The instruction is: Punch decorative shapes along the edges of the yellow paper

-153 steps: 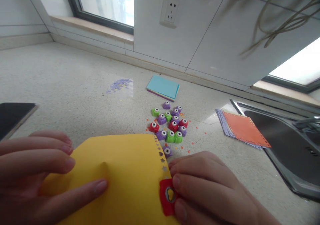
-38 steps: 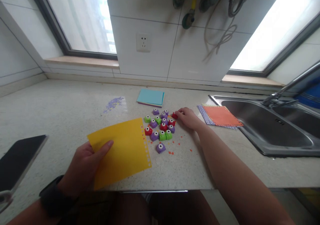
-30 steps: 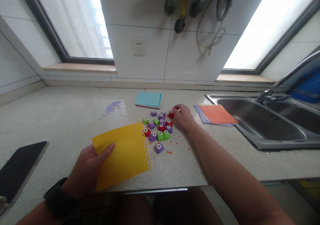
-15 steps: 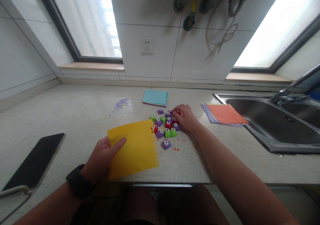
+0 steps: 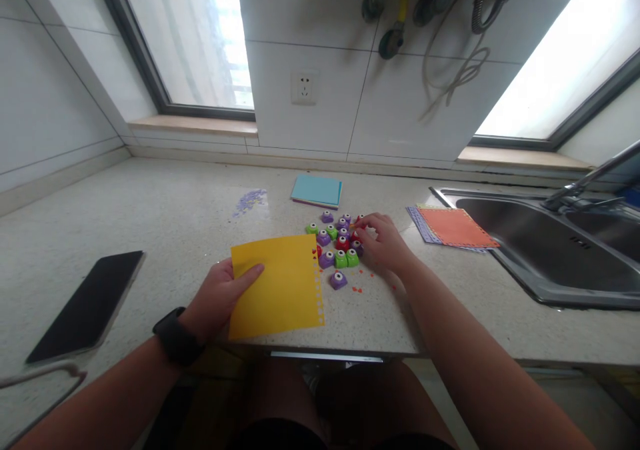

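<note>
My left hand (image 5: pixel 216 295): clamped on yellow sheet (image 5: pixel 277 287), near side | my right hand (image 5: pixel 386 242): right edge of punches (image 5: pixel 343 243), finger grip I can't tell

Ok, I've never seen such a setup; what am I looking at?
There is no machine: a person works bare-handed, seen by one head-worn camera looking forward and down. The left hand holds a yellow sheet with small holes along its right edge. The right hand is at the right of a cluster of small purple, green and red punches; whether it grips one is hard to tell. On the counter, behind the cluster, lies a blue-topped stack of sheets. To the right, an orange-topped pile of sheets reaches over the edge of a sink. To the left are small purple bits and a flat dark slab.
</note>
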Action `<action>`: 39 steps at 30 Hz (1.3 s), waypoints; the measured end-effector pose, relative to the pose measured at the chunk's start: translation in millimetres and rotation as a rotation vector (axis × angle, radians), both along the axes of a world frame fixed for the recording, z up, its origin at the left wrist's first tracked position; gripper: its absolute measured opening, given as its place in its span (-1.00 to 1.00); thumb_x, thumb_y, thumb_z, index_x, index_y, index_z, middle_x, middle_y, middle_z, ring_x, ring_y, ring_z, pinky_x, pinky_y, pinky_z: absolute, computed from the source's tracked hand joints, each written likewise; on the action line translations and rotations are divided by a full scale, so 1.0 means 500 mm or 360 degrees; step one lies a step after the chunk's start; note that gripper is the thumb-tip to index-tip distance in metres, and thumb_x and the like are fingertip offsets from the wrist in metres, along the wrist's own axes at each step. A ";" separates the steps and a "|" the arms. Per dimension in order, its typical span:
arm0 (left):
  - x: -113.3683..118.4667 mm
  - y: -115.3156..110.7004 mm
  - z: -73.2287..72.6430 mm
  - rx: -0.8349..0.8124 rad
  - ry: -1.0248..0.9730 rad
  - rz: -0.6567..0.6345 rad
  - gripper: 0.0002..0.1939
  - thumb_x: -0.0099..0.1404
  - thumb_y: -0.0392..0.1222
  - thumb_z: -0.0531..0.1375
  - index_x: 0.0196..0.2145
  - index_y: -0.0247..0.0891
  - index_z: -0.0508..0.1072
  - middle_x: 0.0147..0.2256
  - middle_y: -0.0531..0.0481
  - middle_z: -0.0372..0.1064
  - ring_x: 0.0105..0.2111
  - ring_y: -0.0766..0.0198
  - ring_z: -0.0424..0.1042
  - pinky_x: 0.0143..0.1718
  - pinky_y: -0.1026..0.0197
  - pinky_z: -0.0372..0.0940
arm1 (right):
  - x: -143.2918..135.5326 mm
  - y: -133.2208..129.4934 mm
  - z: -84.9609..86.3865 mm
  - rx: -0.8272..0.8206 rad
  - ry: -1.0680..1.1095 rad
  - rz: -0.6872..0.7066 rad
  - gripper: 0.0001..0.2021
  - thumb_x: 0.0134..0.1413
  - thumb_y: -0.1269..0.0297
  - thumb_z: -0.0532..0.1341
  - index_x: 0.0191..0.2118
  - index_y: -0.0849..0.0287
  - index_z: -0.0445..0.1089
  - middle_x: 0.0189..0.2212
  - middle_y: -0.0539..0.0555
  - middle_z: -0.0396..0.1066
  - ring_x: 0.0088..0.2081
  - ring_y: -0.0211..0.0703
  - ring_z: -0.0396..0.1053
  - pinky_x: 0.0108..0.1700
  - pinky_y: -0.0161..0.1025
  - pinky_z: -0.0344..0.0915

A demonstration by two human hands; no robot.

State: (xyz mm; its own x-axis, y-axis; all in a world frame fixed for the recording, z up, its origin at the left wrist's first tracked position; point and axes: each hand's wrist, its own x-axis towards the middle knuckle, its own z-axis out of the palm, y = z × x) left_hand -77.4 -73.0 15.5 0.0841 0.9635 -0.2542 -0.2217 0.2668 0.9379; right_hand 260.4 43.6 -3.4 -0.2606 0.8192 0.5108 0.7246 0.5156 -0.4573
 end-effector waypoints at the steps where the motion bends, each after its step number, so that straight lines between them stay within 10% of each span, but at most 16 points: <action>1: 0.001 0.000 0.001 0.0003 -0.0002 -0.0002 -0.61 0.25 -0.14 0.36 -0.01 -0.32 0.49 -0.08 -0.22 0.61 -0.12 -0.04 0.62 -0.09 0.00 0.53 | 0.000 -0.005 -0.001 -0.0018 -0.0011 0.0014 -0.91 0.21 0.27 0.20 -0.24 0.06 0.47 -0.20 0.12 0.49 -0.09 0.06 0.35 0.04 0.03 0.23; 39: -0.004 -0.001 -0.004 -0.0007 0.0110 -0.0042 -0.60 0.24 -0.10 0.36 0.00 -0.30 0.52 -0.13 -0.18 0.63 -0.19 0.01 0.63 -0.19 0.11 0.53 | 0.026 0.010 0.005 -0.0313 0.0017 0.0040 -0.83 0.20 0.18 0.16 -0.30 0.10 0.46 -0.24 0.14 0.49 -0.29 -0.05 0.38 -0.26 -0.12 0.28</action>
State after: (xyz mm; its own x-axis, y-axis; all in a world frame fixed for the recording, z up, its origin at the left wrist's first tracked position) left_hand -79.3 -73.7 13.3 0.0918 0.9600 -0.2644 -0.1491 0.2758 0.9496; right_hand 273.6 48.4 -1.0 -0.2776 0.8969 0.3441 0.7074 0.4332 -0.5585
